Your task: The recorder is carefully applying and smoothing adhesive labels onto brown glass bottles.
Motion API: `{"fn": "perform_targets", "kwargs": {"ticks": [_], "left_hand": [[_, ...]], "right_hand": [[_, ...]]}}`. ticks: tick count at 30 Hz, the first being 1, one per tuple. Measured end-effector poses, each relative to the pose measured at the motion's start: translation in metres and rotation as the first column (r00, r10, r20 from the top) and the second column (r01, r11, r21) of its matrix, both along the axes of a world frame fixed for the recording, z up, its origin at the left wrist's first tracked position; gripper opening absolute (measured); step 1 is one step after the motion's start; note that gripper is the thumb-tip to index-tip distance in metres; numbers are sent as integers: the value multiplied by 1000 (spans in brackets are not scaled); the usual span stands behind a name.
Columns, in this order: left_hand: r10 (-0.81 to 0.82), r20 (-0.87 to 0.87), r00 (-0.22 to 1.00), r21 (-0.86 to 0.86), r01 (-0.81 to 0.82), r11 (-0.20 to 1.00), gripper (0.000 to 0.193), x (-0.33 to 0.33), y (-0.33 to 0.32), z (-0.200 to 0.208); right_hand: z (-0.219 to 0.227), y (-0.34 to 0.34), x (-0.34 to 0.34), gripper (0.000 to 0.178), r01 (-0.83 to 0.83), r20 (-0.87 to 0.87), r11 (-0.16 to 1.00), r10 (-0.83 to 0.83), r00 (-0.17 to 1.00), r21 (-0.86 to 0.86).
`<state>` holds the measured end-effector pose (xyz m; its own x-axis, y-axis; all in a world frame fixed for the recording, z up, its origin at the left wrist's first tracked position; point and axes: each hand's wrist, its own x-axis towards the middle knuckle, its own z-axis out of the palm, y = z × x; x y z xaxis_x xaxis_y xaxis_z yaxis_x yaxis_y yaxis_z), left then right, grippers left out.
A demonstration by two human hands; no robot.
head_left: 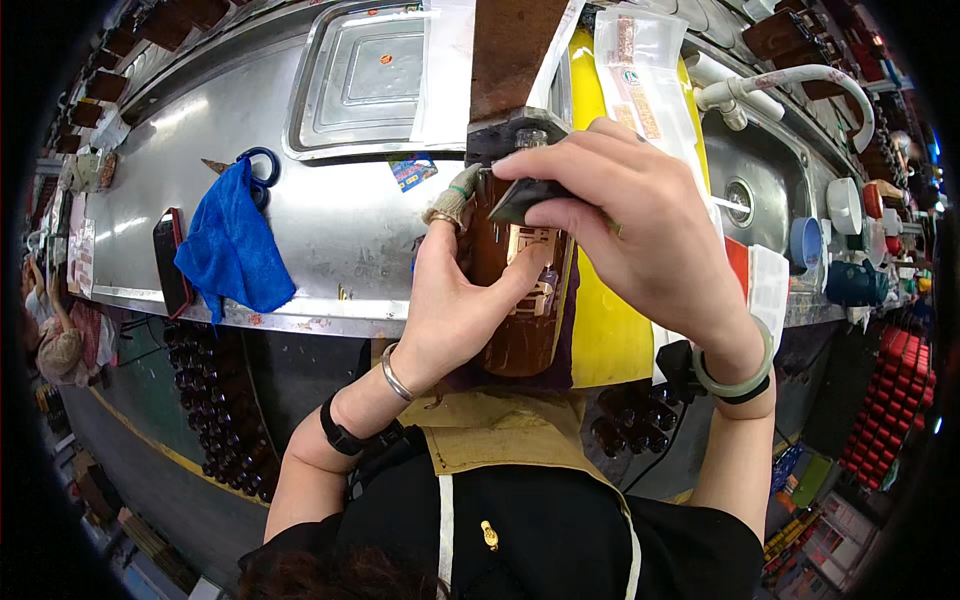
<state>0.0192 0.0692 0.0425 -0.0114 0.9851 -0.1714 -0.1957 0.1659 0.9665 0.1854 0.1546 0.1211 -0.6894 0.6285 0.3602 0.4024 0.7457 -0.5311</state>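
Observation:
A brown glass bottle (520,350) lies in front of me on the bench, its neck pointing away. Gold-coloured decoration (531,242) shows on its side. My left hand (452,305) is closed round the bottle from the left, thumb pressed across the gold area; a knitted fabric cover (456,198) wraps one of its fingers. From the right, my right hand (640,205) pinches a dark flat piece (524,202) against the bottle's upper part. Whether that piece is stiff or soft I cannot tell. My right hand hides part of the neck.
Left on the metal counter (340,235) are a blue cloth (235,245), scissors (262,165) and a dark flat red-edged object (170,262). A metal tray (365,85) stands behind. At right are a yellow surface (610,335), a sink (775,165) and a faucet (790,78). Bottles (215,400) stand below.

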Motion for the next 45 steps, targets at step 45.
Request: {"fn": "perform_targets", "kwargs": {"ticks": [45], "left_hand": [[-99,126,987,-2,100,995,80,-10,-29,-2]], "right_hand": [[-86,-81,19,80,40,-284,494,-561,777,-868]]}}
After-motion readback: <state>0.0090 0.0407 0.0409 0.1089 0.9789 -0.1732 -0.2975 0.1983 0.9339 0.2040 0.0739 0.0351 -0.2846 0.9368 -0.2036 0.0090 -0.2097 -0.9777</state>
